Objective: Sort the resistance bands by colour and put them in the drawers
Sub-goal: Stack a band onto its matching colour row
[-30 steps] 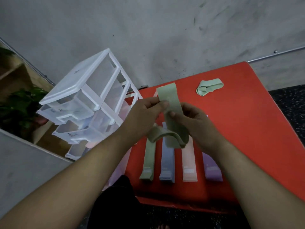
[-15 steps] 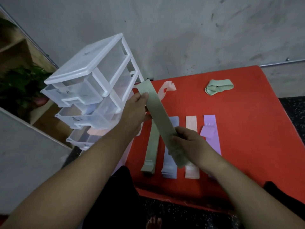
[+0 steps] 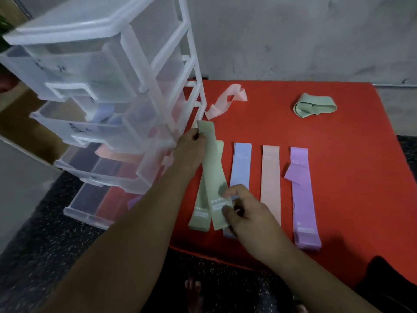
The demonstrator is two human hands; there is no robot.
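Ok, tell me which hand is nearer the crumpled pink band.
Left. The left hand grips the held green band at its far end, just short of the crumpled pink band; the right hand pinches its near end, farther off.

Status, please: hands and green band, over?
Left hand pinches green band top; right hand pinches bottom. Overlaps second green band. Nothing in the way.

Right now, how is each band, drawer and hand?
Held green band, stretched straight, pinched at both ends.
Left hand, pinching its far end.
Right hand, pinching its near end.
Second green band, flat beneath it.
Blue band, flat.
Pink band, flat.
Purple band, flat, one edge folded.
Loose pink band, twisted.
Loose green band, crumpled.
Bottom drawer, pulled out.
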